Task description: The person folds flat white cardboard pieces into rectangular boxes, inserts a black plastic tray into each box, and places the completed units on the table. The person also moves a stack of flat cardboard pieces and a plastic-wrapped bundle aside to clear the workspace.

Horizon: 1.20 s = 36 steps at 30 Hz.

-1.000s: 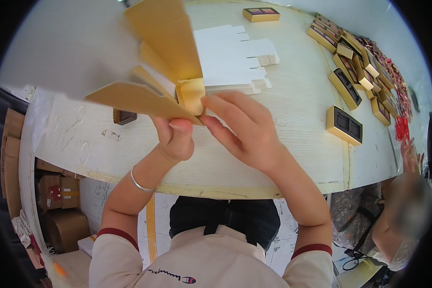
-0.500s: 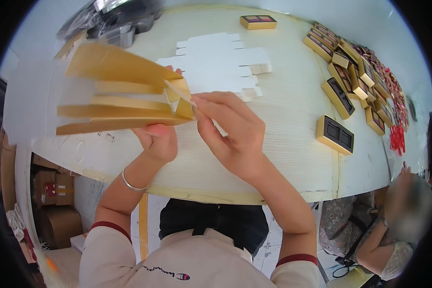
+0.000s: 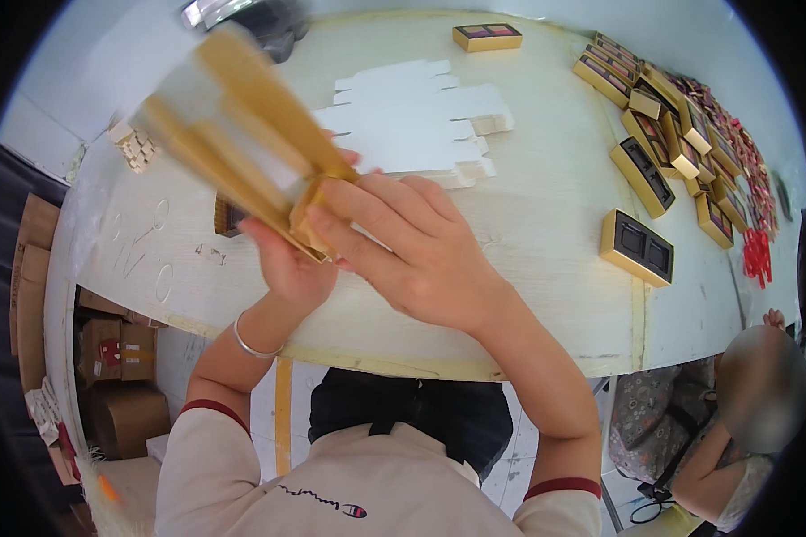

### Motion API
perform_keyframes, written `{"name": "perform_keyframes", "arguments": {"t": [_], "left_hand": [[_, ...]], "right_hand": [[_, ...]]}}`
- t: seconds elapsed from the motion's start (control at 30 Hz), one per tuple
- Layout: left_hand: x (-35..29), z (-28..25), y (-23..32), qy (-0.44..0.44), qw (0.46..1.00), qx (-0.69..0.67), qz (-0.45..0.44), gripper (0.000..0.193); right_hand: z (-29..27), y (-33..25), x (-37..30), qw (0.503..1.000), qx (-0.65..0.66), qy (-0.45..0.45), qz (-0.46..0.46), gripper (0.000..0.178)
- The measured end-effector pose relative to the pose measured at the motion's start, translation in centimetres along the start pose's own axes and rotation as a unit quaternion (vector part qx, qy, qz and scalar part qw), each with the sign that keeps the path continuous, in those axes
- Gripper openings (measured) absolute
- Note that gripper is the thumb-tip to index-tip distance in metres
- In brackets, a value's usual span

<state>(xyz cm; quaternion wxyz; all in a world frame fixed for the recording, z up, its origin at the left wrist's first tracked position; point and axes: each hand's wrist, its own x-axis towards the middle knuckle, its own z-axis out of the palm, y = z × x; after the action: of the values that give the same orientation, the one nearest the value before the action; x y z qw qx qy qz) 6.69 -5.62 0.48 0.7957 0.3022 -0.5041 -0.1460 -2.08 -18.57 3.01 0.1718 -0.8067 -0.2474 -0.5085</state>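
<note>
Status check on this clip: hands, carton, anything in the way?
Left hand holding gold carton, far end blurred. Right hand at its near end, fingers touching. White card stack beyond, on table; no obstruction seen.

"Left hand [image 3: 295,273] gripped the gold carton [image 3: 278,107] from beneath!"
"And the right hand [image 3: 412,246] pressed against its near end! Flat white sheets [image 3: 394,125] lay just behind, gold boxes [image 3: 643,176] crowding the table's [image 3: 546,295] right!"
</note>
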Motion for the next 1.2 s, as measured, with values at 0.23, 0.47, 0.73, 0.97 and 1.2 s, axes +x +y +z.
{"name": "perform_keyframes", "arguments": {"t": [0.23, 0.47, 0.73, 0.97, 1.2], "left_hand": [[0.2, 2.3, 0.5, 0.101, 0.979, 0.017, -0.177, 0.073], [1.0, 2.0, 0.9, 0.078, 0.975, -0.033, -0.207, 0.074], [1.0, 2.1, 1.3, 0.021, 0.989, -0.006, -0.149, 0.074], [0.4, 1.8, 1.0, 0.055, 0.985, -0.024, -0.164, 0.061], [1.1, 2.0, 1.1, 0.081, 0.969, -0.073, -0.220, 0.054]], "right_hand": [[0.5, -0.5, -0.5, 0.998, -0.037, -0.045, 0.020, 0.019], [0.2, -0.5, -0.1, 0.997, -0.008, -0.024, 0.072, 0.024], [0.5, -1.4, 0.1, 0.998, -0.044, 0.031, 0.027, 0.029], [0.4, -1.6, 0.5, 0.998, -0.027, -0.023, 0.048, 0.024], [-0.2, -0.9, 0.4, 0.996, 0.022, -0.047, 0.079, 0.024]]}}
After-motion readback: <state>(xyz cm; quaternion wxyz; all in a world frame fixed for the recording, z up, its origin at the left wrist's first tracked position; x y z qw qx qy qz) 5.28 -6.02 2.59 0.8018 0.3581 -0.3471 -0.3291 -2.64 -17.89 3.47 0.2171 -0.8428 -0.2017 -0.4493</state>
